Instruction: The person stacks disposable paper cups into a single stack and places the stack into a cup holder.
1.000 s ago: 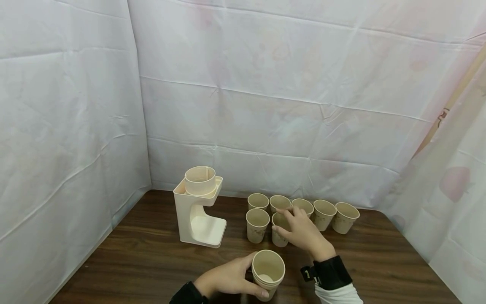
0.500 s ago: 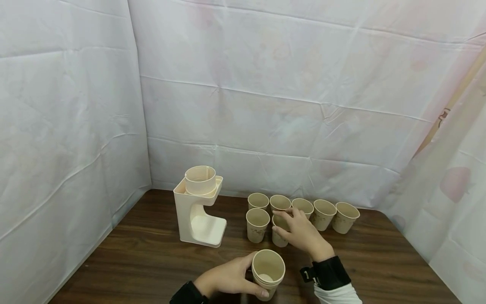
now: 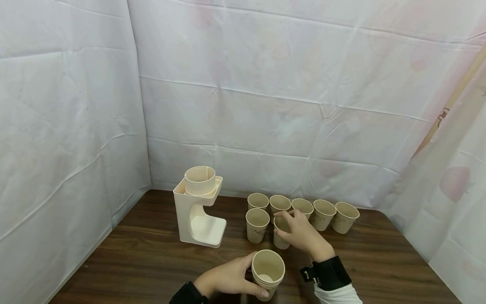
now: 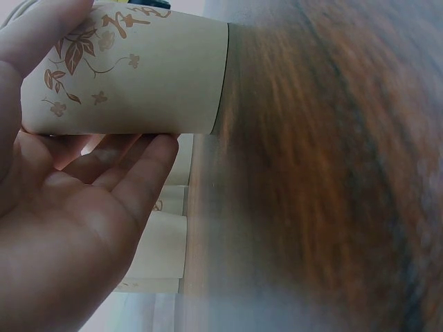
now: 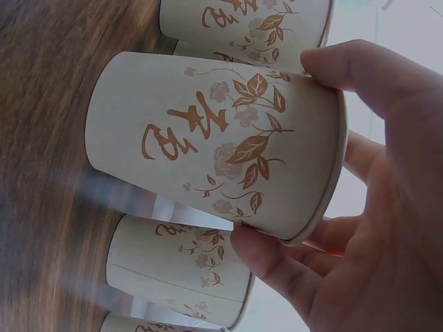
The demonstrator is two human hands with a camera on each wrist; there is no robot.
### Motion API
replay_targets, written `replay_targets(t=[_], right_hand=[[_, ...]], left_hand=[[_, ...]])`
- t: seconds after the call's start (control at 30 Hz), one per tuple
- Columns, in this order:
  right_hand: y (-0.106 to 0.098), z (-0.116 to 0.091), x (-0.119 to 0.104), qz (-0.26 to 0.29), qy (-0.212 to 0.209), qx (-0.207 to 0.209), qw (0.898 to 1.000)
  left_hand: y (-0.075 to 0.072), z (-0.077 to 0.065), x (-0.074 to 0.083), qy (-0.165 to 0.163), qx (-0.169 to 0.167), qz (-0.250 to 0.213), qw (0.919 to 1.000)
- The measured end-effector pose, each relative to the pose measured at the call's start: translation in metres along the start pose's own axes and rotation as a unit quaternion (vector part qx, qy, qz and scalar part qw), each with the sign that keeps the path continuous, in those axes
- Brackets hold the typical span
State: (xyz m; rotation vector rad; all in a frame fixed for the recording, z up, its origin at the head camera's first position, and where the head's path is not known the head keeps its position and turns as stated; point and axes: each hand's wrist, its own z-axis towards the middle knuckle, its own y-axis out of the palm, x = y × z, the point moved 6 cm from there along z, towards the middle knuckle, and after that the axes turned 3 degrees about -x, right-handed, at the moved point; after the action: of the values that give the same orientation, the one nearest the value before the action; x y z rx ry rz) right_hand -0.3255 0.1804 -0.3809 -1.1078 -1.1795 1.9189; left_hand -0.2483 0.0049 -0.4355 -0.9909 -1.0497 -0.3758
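Observation:
Near the front of the table, my left hand [image 3: 229,276] grips a small stack of beige paper cups [image 3: 268,267], mouths up. The left wrist view shows brown flowers and lettering on the stack's outer cup [image 4: 152,79], with fingers and thumb on opposite sides. Farther back, my right hand [image 3: 303,234] holds a single paper cup [image 3: 280,240] near its rim between thumb and fingers. That printed cup [image 5: 187,138] fills the middle of the right wrist view. Just left of it stands another paper cup [image 3: 256,230].
A row of several upright paper cups [image 3: 322,219] lines the back, partly behind the right hand. To the left stands a cream plastic stand [image 3: 184,215] with a round cup-like piece [image 3: 200,188] on top. White cloth [image 3: 265,105] hangs behind the dark wooden table [image 3: 133,261].
My right hand's cup has shifted slightly right and toward the front, opening a wider gap from the cup on its left. The left hand and its stack stay in place.

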Motion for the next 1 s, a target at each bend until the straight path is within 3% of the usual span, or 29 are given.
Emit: replay_targets(t=[0.37, 0.57, 1.0], right_hand=[[-0.001, 0.0, -0.006, -0.01, -0.037, 0.015, 0.999], [-0.005, -0.002, -0.006, -0.012, -0.034, 0.008, 0.999], [-0.037, -0.013, -0.014, 0.002, -0.07, 0.011, 0.998]], left_hand=[[0.001, 0.0, -0.002, 0.009, 0.001, 0.002, 1.0], [0.001, 0.0, -0.001, 0.008, 0.001, 0.005, 1.0], [0.0, -0.001, 0.003, 0.004, 0.011, 0.015, 0.9998]])
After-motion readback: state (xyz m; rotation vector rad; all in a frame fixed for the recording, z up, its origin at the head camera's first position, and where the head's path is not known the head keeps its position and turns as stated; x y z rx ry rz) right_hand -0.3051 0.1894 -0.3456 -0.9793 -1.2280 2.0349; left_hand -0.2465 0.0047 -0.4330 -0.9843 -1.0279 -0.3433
